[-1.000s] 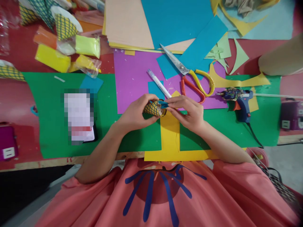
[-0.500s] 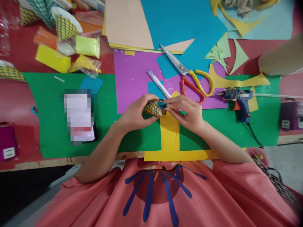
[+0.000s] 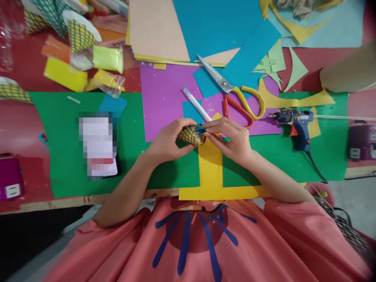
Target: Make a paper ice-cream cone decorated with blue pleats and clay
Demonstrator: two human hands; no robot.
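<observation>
A small yellow cone with a dark crisscross pattern (image 3: 187, 135) lies sideways in my left hand (image 3: 166, 141), its open end facing right. My left thumb and fingers are wrapped round it. At that open end, my right hand (image 3: 230, 139) pinches a blue piece of paper (image 3: 200, 129) between thumb and fingertips, partly inside the rim. How far in the piece reaches is hidden. Just beyond my hands lie a white pen (image 3: 196, 103) and scissors (image 3: 225, 85) with one yellow and one red handle. Under my hands runs a yellow paper strip (image 3: 210, 168).
A blue glue gun (image 3: 301, 131) with a glue stick rests on the green sheet (image 3: 249, 168) at right. A phone (image 3: 100, 145) lies at left. Clay packets (image 3: 66, 73) and patterned cones (image 3: 80, 33) are at back left, stacked paper (image 3: 158, 31) behind, a beige cylinder (image 3: 349, 70) at right.
Almost nothing differs. My right fingers have shifted very slightly left with the blue piece at the cone's opening, and the whole view has moved a little.
</observation>
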